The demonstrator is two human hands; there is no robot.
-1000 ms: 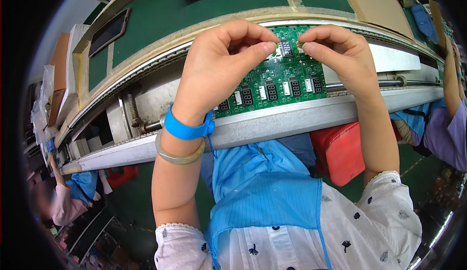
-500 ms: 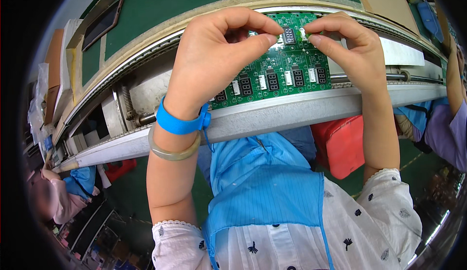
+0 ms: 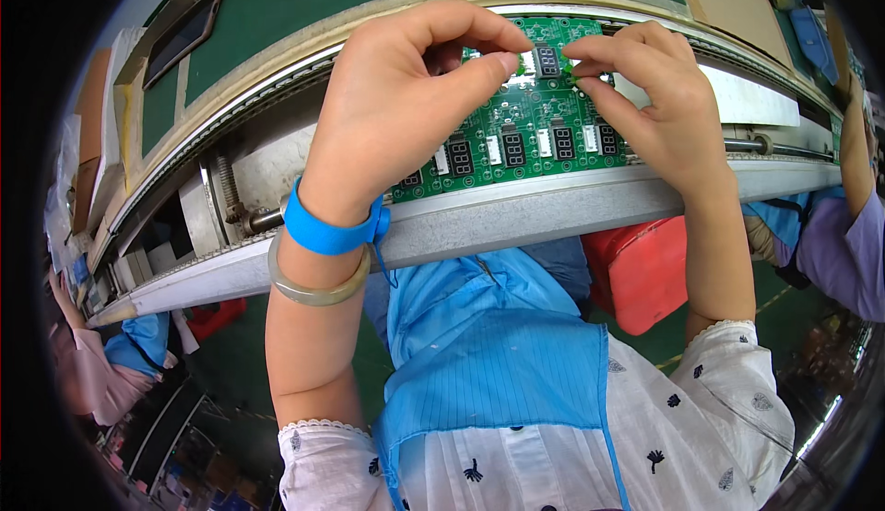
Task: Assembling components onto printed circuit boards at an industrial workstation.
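Observation:
Under both my hands lies a green circuit board panel (image 3: 530, 105) with rows of dark digit displays and white connectors. My left hand (image 3: 419, 78) is over its far left part, thumb and forefinger closed close to a white connector (image 3: 528, 62). A bright green bit (image 3: 520, 70) shows just below that thumb; what the fingers hold is hidden. My right hand (image 3: 659, 96) pinches at the far right part, beside a digit display (image 3: 547, 61). Small bright green component (image 3: 568, 70) shows between its thumb and forefinger, low over the board.
The panel rests between rails of a conveyor, with a grey metal rail (image 3: 544, 184) on my side. Beyond is a green work surface (image 3: 369, 4) with a dark flat device (image 3: 184, 27) at left. Co-workers sit at both sides; a red stool (image 3: 636, 276) stands below.
My right fingers have shifted slightly left and parted a little, with bright green now showing between them. My left hand has moved slightly left and away from me. The view has shifted a little.

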